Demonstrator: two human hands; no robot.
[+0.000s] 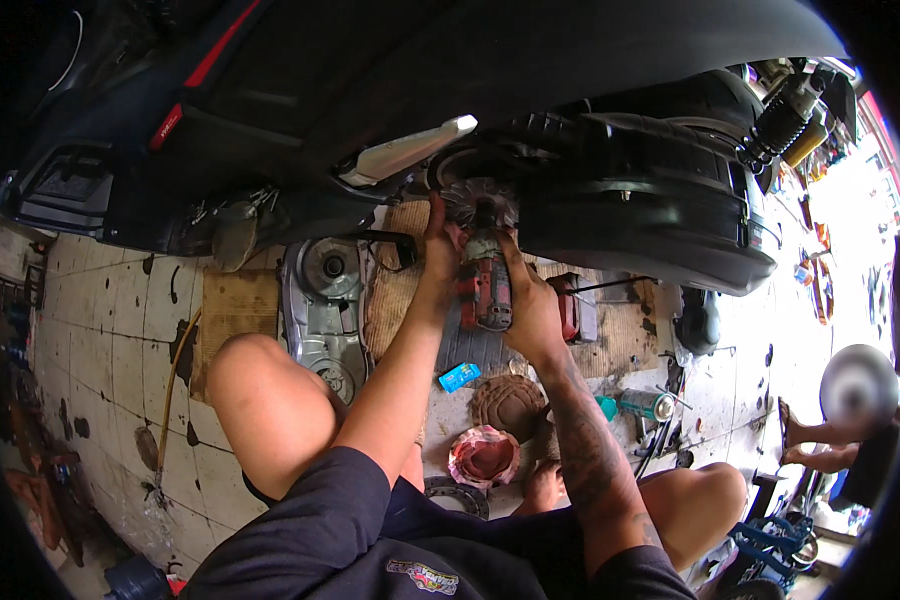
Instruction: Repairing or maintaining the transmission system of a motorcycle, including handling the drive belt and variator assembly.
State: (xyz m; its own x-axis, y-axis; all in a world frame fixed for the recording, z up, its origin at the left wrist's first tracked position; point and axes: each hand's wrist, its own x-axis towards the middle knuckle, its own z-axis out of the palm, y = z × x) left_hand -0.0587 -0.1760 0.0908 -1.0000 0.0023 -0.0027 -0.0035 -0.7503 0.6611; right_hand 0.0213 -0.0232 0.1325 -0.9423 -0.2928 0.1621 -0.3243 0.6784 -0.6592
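Note:
A red and grey cordless impact wrench [486,285] points away from me at the finned metal pulley [478,203] on the scooter's side. Its nose meets the middle of the pulley, though the exact contact is hidden. My right hand [532,305] is closed around the wrench from the right, one finger stretched along its front. On the other side my left hand [442,250] has its thumb raised beside the pulley's edge. Its other fingers are mostly hidden behind the wrench's front, so what they grip does not show.
The black scooter [370,70] spans the top. A metal crankcase cover [322,310] lies on cardboard [240,305] at left. Near my legs are a blue packet [460,377], a reddish bowl [484,456] and a spray can [647,404]. Another person's legs [820,440] show at far right.

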